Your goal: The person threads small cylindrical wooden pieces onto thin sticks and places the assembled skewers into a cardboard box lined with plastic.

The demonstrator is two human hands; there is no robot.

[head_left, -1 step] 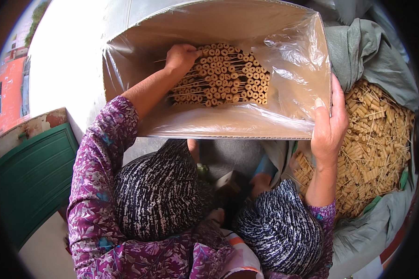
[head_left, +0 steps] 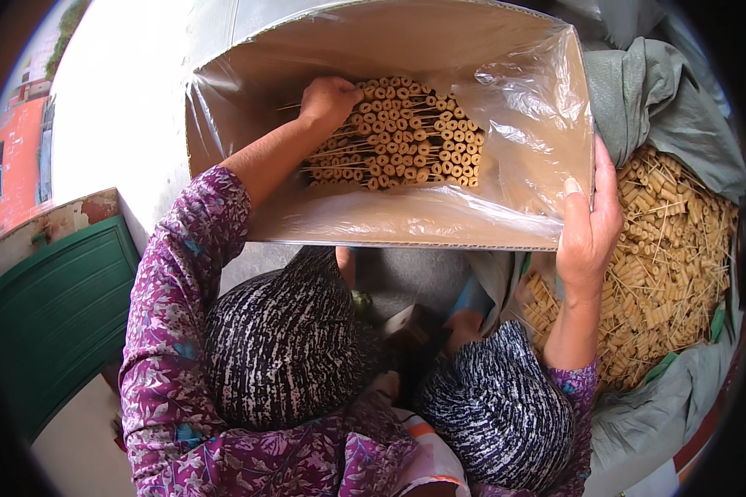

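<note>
A cardboard box (head_left: 348,58) lined with clear plastic film (head_left: 522,108) tilts open toward me above my knees. Inside it, tan hollow rolls on thin sticks (head_left: 398,137) lie stacked in rows, their round ends facing up at me. My left hand (head_left: 329,99) reaches in to the far left of the stack, its fingers closed on a skewered roll; a thin stick pokes out to its left, and its fingertips are partly hidden. On the box's right wall my right hand (head_left: 588,215) is clamped, thumb inside over the film and fingers outside.
To my right a big grey-green woven sack (head_left: 638,99) lies open, full of loose skewered rolls (head_left: 663,257). A green panel (head_left: 62,315) stands at the left. Below the box are my knees in dark patterned trousers (head_left: 290,348).
The box and both hands have shifted very slightly to the right. Both hands keep their grip.
</note>
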